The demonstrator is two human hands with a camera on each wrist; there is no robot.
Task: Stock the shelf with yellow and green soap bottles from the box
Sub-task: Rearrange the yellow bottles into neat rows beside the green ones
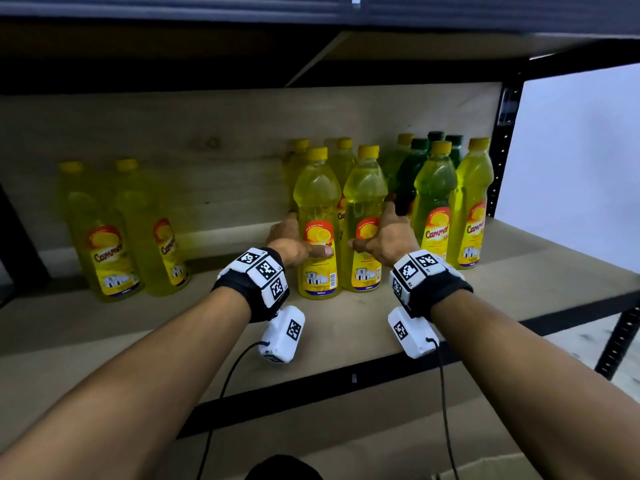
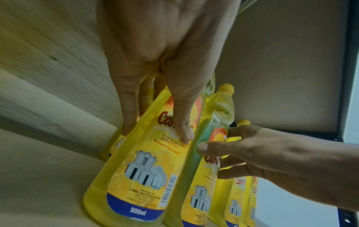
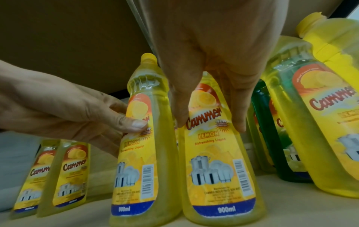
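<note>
1. Left hand (image 1: 289, 242) grips the left yellow bottle (image 1: 317, 216) – thumb across its label, fingers curled behind.
2. Right hand (image 1: 389, 239) grips the right yellow bottle (image 1: 363, 213) likewise.
3. Both bottles stand upright, touching, on the shelf (image 1: 346, 327).

The yellow label of the bottle (image 3: 219, 138) under the right hand (image 3: 213, 61) reads "Cammer", "NEW" in a starburst, "LEMON", "Dishwashing Liquid" and, on its blue band, "900ml", with a barcode at its edge; the fine print below is too small to read. The neighbouring bottle (image 2: 136, 176) under the left hand (image 2: 159, 53) shows "LEMON", "Dishwashing Liquid", "900ml" and a barcode, its brand name partly covered by the thumb. "Cammer" also stands on the two bottles at left (image 1: 104, 251) and on the front bottles at right (image 1: 437, 233).
</note>
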